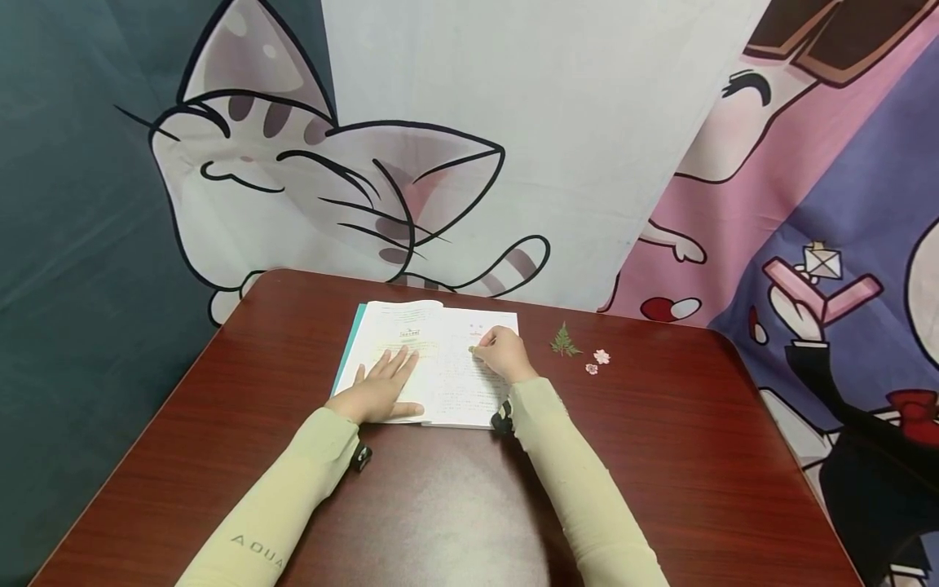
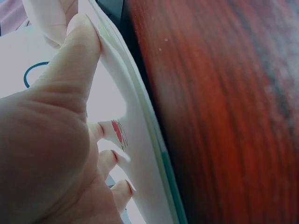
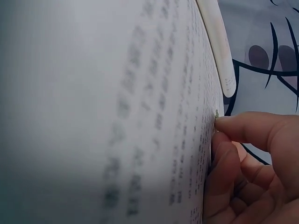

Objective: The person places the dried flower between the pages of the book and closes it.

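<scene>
Red-brown wood makes the surface (image 1: 425, 514) where, in our head view, our left hand (image 1: 376, 395) spreads wide over the open book (image 1: 449, 383), seemingly keeping it flat, leaf (image 1: 564, 342) and blossoms (image 1: 601, 357) lying right; our left wrist view shows its thumb (image 2: 74, 58) by the near edge, our right, our right hand (image 3: 257, 168) pinching a tiny greenish piece (image 3: 216, 114) at the right page (image 3: 93, 93).

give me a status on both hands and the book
Left hand spread on left page; right hand pinching tiny thing, unidentifiable, at right page. Book open. Leaf and flowers to its right, not in the way.
</scene>
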The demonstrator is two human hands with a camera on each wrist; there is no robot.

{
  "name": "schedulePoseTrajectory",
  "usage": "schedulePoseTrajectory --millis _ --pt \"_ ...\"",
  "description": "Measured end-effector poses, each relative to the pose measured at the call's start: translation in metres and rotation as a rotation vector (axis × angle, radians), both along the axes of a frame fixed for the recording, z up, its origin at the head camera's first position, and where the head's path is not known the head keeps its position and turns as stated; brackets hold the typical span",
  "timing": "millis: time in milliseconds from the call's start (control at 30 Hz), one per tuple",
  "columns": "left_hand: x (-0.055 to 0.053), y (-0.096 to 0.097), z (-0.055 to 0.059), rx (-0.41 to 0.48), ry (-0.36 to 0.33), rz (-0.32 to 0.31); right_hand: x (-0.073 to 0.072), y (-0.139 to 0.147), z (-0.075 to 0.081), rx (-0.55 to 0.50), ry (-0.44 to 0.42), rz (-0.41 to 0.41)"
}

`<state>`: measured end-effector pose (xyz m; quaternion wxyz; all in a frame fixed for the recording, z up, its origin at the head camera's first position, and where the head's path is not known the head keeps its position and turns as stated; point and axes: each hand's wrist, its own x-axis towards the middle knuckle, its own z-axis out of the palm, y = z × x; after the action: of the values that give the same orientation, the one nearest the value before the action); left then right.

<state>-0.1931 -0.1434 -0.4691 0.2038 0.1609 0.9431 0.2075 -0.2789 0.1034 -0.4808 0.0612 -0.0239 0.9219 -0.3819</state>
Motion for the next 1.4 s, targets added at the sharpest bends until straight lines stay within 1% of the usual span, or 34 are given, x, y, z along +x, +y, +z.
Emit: schedulePoseTrajectory --millis 233,367,467,700,767,900,1133,1200,1400 --pt "0.000 0.000 0.001 -0.004 0.005 0.008 0.002 0.003 0.000 -0.053 0.008 0.001" --pt "0.001 0.000 0.000 -0.005 0.010 0.008 0.006 0.006 0.003 -0.115 -0.012 -0.008" --pt "0.001 0.000 -0.002 0.000 0.011 0.006 0.011 0.009 0.006 -0.149 -0.011 -0.023" --pt "0.002 0.001 -0.002 0.012 0.014 0.000 0.024 0.020 0.015 -0.114 0.065 -0.054" --pt "0.002 0.001 -0.001 0.016 0.013 0.000 0.028 0.023 0.018 -0.122 0.079 -0.070" --pt "0.002 -0.001 -0.001 0.015 0.010 0.001 0.036 0.028 0.021 -0.162 0.077 -0.120" --pt "0.001 -0.002 -0.003 0.016 0.008 -0.001 0.040 0.036 0.009 -0.158 0.093 -0.204" --pt "0.001 -0.002 -0.004 0.017 0.008 0.000 0.042 0.038 0.006 -0.170 0.079 -0.217" --pt "0.001 -0.001 -0.004 -0.003 0.013 0.001 0.045 0.041 -0.001 -0.151 0.036 -0.232"
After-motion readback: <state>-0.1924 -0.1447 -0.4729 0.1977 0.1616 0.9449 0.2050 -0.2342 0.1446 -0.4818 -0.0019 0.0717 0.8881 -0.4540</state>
